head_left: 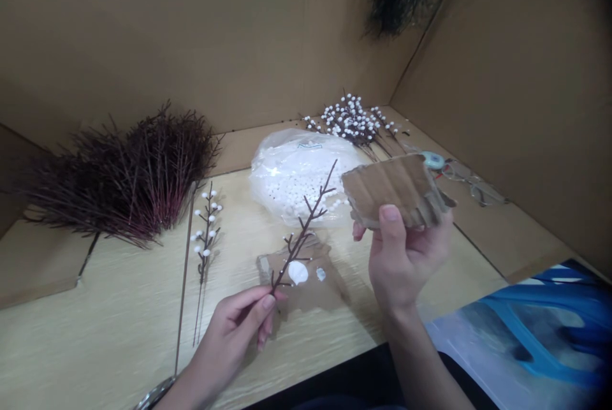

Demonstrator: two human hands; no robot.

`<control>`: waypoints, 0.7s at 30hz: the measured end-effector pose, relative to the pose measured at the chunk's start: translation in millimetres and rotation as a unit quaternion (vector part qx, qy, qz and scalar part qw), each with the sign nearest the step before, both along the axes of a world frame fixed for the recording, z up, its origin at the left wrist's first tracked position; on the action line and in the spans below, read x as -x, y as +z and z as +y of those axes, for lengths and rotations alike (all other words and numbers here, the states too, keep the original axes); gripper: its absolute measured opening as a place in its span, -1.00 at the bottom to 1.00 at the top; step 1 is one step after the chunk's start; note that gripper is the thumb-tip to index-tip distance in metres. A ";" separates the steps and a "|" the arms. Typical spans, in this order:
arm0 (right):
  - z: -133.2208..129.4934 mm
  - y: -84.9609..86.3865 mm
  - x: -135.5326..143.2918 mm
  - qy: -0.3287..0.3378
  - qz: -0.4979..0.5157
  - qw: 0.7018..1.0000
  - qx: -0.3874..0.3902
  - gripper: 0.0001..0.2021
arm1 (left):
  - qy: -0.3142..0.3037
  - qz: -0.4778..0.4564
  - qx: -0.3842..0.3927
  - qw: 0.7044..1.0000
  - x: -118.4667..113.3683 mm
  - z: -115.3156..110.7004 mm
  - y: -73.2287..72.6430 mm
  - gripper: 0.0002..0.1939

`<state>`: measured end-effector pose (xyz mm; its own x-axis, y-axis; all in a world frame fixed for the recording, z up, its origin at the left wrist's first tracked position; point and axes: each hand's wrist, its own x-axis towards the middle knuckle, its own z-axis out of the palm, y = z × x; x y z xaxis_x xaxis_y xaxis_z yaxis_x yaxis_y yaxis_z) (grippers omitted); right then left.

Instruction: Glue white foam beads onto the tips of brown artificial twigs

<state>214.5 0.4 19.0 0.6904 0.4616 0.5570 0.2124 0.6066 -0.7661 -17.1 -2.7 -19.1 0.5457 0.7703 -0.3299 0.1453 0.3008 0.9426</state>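
Evidently, the hold on the bare brown twig (310, 215) leaves its branching part free: the left hand (243, 322) has its thumb and fingers pinched together on the lower stem, so the side shoots stand clear, slanting up and rightward. The twig overlaps a cardboard scrap (318, 300) lying on the counter (124, 314); whether they touch, I cannot tell. That scrap probably serves as a palette, keeping its white dab (298, 273) off the surface.

The right hand (406, 263) is clamped on a torn corrugated cardboard piece (392, 190), thumb across the near face and fingers mostly hidden behind, a grip that seems meant to steady it from both sides.

Beyond, the clear bag of white beads (296, 174) sits centrally, likely for reach by either hand. The bare twig pile (148, 168) lies left, apart from the white-berried bunch (351, 120) at the back, perhaps to avoid mixing. One white-berried twig (206, 238) lies alone near the left hand.
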 end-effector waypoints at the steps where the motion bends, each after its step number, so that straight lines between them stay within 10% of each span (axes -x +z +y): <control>1: 0.0 -0.1 0.0 0.006 0.004 1.000 0.001 -0.88 | 0.000 -0.001 -0.001 1.000 0.2 0.1 -0.4 -0.57; 21: 0.3 0.6 3.9 0.017 0.014 1.000 -0.015 -0.84 | -0.002 0.000 -0.002 1.000 -0.8 0.8 0.2 -0.54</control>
